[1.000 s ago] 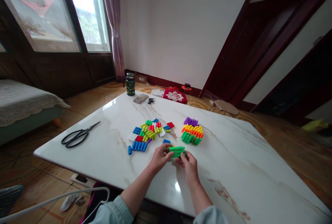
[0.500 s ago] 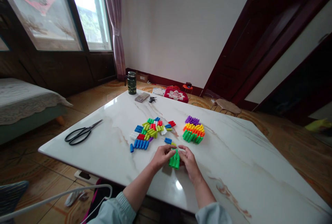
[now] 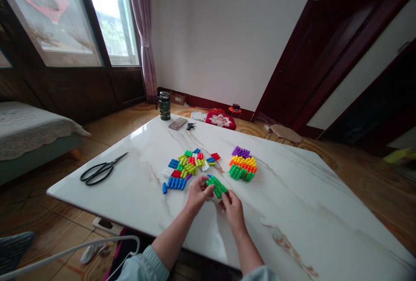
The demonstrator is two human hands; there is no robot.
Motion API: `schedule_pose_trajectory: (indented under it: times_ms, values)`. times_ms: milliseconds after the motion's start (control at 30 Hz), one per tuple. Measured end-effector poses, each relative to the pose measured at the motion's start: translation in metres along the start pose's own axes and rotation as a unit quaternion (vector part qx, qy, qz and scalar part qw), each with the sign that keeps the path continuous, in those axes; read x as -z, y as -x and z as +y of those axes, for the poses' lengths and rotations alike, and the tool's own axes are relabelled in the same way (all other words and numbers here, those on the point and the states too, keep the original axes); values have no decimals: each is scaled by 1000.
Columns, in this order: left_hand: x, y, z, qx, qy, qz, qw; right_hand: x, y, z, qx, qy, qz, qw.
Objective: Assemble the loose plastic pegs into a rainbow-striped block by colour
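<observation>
A bundle of green bullet-shaped plastic blocks [image 3: 217,186], lying side by side and tilted, is held above the table between both hands. My left hand [image 3: 196,194] is closed on its left end, and my right hand [image 3: 235,214] pinches its lower right end. Just behind the bundle a bit of blue shows, mostly hidden. To the left lies a spread of mixed blue, white, red, green and yellow-green blocks [image 3: 184,171]. At the right, purple, yellow, orange and green blocks stand packed together in coloured rows [image 3: 242,163].
Black-handled scissors [image 3: 103,169] lie near the left edge of the white marbled table [image 3: 292,203]. Along the far edge are a green camouflage flask [image 3: 164,106], a phone [image 3: 177,123] and keys [image 3: 190,126]. A round stool [image 3: 284,133] stands beyond the table.
The green bundle has been turned in my hands: first level, then on end near the tabletop, now slanted and raised. Both hands shifted their grip along with it.
</observation>
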State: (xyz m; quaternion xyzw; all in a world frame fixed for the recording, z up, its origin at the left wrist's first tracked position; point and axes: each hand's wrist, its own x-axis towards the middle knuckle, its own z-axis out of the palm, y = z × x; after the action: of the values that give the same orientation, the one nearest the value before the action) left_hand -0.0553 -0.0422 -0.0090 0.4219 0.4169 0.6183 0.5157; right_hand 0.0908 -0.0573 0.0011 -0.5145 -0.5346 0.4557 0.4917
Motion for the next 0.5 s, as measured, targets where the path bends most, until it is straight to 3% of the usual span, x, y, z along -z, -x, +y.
schedule_pose_trajectory:
  times_ms: [167, 333, 433, 500]
  values:
    - [1, 2, -1, 0, -59, -43, 997, 2, 0, 7, 22, 43, 27, 998]
    - [0, 1, -7, -43, -101, -1, 994, 6, -8, 6, 19, 61, -1, 998]
    - [-1, 2, -7, -58, -132, 8, 990, 13, -15, -6, 85, 87, 44, 992]
    - [-2, 4, -4, -77, -163, -11, 984, 17, -19, -14, 145, 126, 40, 981]
